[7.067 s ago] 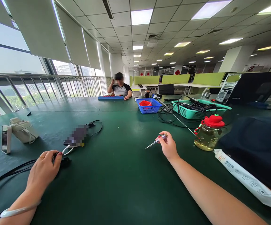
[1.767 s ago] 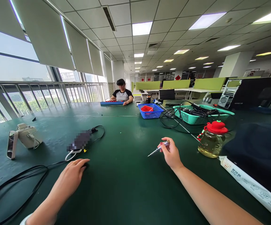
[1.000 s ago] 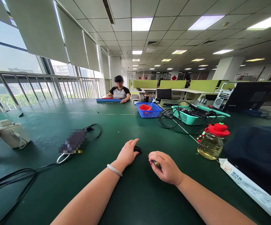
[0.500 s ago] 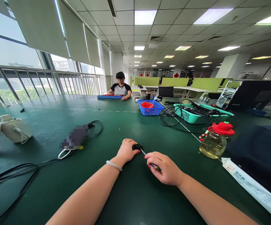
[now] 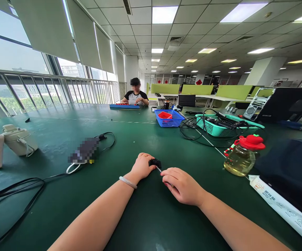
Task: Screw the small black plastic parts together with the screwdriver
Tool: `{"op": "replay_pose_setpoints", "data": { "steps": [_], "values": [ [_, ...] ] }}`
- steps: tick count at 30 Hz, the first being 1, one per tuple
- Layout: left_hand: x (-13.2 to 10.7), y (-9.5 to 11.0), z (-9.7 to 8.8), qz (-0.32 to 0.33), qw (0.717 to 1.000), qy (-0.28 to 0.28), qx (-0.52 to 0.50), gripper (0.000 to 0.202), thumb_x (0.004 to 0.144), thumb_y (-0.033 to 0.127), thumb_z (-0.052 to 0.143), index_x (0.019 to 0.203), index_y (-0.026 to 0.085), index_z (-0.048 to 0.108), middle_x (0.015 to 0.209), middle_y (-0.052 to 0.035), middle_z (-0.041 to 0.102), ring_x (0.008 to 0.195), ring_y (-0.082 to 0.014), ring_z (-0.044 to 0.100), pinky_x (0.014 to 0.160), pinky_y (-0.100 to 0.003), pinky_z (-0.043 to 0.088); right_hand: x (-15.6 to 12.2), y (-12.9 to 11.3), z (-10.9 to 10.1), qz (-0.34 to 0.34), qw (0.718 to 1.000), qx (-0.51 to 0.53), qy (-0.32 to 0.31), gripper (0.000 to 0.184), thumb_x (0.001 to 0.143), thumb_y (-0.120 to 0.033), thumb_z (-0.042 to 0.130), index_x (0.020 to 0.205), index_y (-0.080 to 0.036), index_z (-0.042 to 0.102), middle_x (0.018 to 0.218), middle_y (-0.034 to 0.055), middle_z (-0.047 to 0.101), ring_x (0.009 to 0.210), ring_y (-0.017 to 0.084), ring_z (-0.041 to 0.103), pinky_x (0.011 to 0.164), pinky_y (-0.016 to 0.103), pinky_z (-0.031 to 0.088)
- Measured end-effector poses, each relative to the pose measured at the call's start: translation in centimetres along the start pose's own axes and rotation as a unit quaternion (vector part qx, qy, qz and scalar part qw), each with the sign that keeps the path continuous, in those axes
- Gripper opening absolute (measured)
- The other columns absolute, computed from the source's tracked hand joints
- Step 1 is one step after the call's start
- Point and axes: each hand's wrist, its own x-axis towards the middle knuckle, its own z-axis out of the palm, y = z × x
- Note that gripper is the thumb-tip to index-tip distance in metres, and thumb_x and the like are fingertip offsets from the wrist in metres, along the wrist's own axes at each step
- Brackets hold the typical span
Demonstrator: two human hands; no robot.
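My left hand [image 5: 141,166] is curled on the green table [image 5: 130,216], pinching a small black part [image 5: 154,162] at its fingertips. My right hand [image 5: 180,185] lies just right of it, closed round a small screwdriver [image 5: 158,169]. The screwdriver's metal shaft points up-left, with its tip against the black part. The handle is mostly hidden under my fingers.
A black cable [image 5: 15,195] loops at the left near a blurred dark object [image 5: 84,155] and a white device [image 5: 15,143]. A bottle with a red cap [image 5: 241,157], a dark bag [image 5: 292,170], blue basket [image 5: 169,118] and teal basket [image 5: 218,125] stand right. A person [image 5: 136,94] sits at the far end.
My left hand left the cable at the left and brought the black part to the middle. My right hand lowered the screwdriver and set its tip against the part.
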Motion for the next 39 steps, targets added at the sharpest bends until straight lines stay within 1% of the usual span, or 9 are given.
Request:
{"op": "replay_pose_setpoints", "data": {
  "steps": [5, 10, 15, 19, 22, 26, 30, 35, 39],
  "values": [
    [-0.1, 0.1, -0.1, 0.001, 1.0, -0.003, 0.008, 0.033, 0.079, 0.028, 0.071, 0.11, 0.017, 0.071, 0.118, -0.0096, 0.068, 0.122, -0.0285, 0.05, 0.108, -0.041, 0.04, 0.1, -0.1, 0.0, -0.015, 1.0, -0.018, 0.002, 0.019, 0.086, -0.01, 0.051, 0.096, -0.021, 0.062, 0.101, 0.0074, 0.072, 0.092, 0.022, 0.065, 0.082, 0.039, 0.056],
    [-0.1, 0.1, -0.2, 0.009, 1.0, -0.002, 0.007, 0.033, 0.08, 0.031, 0.07, 0.109, 0.016, 0.072, 0.117, -0.0098, 0.069, 0.121, -0.0289, 0.05, 0.108, -0.041, 0.04, 0.2, -0.1, -0.1, -0.01, 0.999, -0.035, 0.017, 0.018, 0.089, -0.012, 0.05, 0.097, -0.021, 0.063, 0.099, 0.0074, 0.072, 0.089, 0.021, 0.066, 0.081, 0.038, 0.056],
    [-0.1, 0.1, -0.2, 0.004, 1.0, 0.001, 0.01, 0.03, 0.079, 0.031, 0.071, 0.107, 0.019, 0.072, 0.115, -0.0085, 0.069, 0.12, -0.0278, 0.052, 0.106, -0.04, 0.041, 0.2, -0.1, 0.1, -0.025, 0.997, -0.058, 0.032, 0.013, 0.091, -0.015, 0.051, 0.096, -0.019, 0.062, 0.098, 0.0074, 0.072, 0.085, 0.02, 0.065, 0.078, 0.036, 0.055],
    [-0.2, 0.1, -0.1, 0.003, 1.0, 0.002, 0.009, 0.03, 0.079, 0.029, 0.071, 0.108, 0.019, 0.072, 0.116, -0.0084, 0.069, 0.121, -0.0275, 0.052, 0.107, -0.04, 0.041, 0.4, -0.4, 0.4, -0.036, 0.995, -0.088, 0.014, 0.009, 0.092, -0.018, 0.054, 0.093, -0.018, 0.063, 0.096, 0.0073, 0.071, 0.082, 0.019, 0.064, 0.074, 0.034, 0.053],
    [-0.2, 0.2, -0.1, 0.001, 1.0, 0.0, 0.012, 0.032, 0.079, 0.028, 0.071, 0.109, 0.019, 0.072, 0.117, -0.0079, 0.07, 0.121, -0.0275, 0.052, 0.108, -0.039, 0.041, 0.5, -0.8, 0.8, -0.034, 0.993, -0.111, -0.003, 0.011, 0.093, -0.022, 0.054, 0.096, -0.017, 0.064, 0.094, 0.0075, 0.07, 0.08, 0.019, 0.063, 0.073, 0.034, 0.051],
    [-0.1, 0.2, -0.2, -0.001, 1.0, -0.003, 0.018, 0.033, 0.079, 0.026, 0.07, 0.11, 0.017, 0.072, 0.116, -0.008, 0.07, 0.12, -0.0279, 0.052, 0.107, -0.039, 0.041, 0.6, -1.1, 1.6, -0.021, 0.989, -0.144, -0.025, 0.017, 0.094, -0.026, 0.056, 0.1, -0.015, 0.066, 0.092, 0.0083, 0.069, 0.077, 0.019, 0.062, 0.069, 0.033, 0.048],
    [-0.1, 0.2, -0.2, 0.0, 1.0, -0.002, 0.016, 0.032, 0.078, 0.025, 0.07, 0.109, 0.019, 0.072, 0.115, -0.0071, 0.071, 0.12, -0.0278, 0.053, 0.107, -0.04, 0.042, 0.7, -1.4, 2.2, -0.003, 0.985, -0.17, -0.035, 0.017, 0.092, -0.029, 0.06, 0.098, -0.015, 0.067, 0.088, 0.0072, 0.068, 0.072, 0.019, 0.058, 0.066, 0.033, 0.044],
    [-0.1, 0.1, -0.1, 0.003, 1.0, 0.003, 0.017, 0.031, 0.078, 0.025, 0.07, 0.108, 0.02, 0.072, 0.115, -0.0068, 0.071, 0.12, -0.0278, 0.053, 0.106, -0.04, 0.042, 0.9, -1.6, 2.0, 0.028, 0.982, -0.188, -0.012, 0.015, 0.091, -0.029, 0.061, 0.096, -0.018, 0.068, 0.089, 0.0056, 0.067, 0.073, 0.018, 0.055, 0.066, 0.032, 0.038],
    [0.0, 0.1, -0.1, 0.003, 1.0, 0.003, 0.018, 0.032, 0.078, 0.027, 0.07, 0.109, 0.019, 0.072, 0.115, -0.0074, 0.07, 0.119, -0.0276, 0.053, 0.107, -0.04, 0.042, 0.8, -1.4, 1.7, 0.06, 0.98, -0.19, 0.004, 0.012, 0.091, -0.03, 0.06, 0.093, -0.021, 0.067, 0.076, 0.0024, 0.062, 0.069, 0.017, 0.05, 0.068, 0.032, 0.034]
  ]
}}
